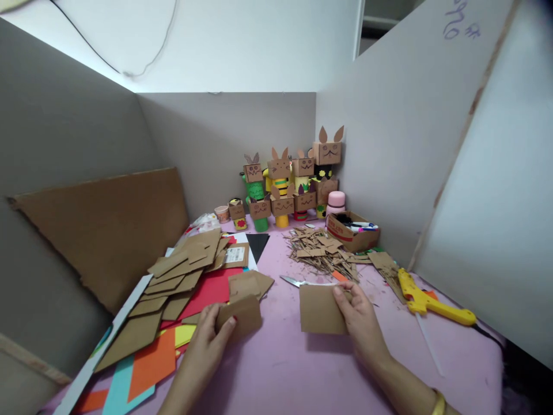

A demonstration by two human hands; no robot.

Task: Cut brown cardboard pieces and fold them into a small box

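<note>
My left hand is closed on a small brown cardboard piece, thumb on top, at the near left of the pink table. My right hand pinches the right edge of a square cardboard piece near the table's middle. Just behind that piece lie scissors, blades pointing left. Two more cardboard pieces rest beyond my left hand.
A heap of cardboard cut-outs on coloured paper lies left. Cardboard scraps pile up at the back, beside a small box of markers. A yellow glue gun lies right. Cardboard animal figures stand against the back wall.
</note>
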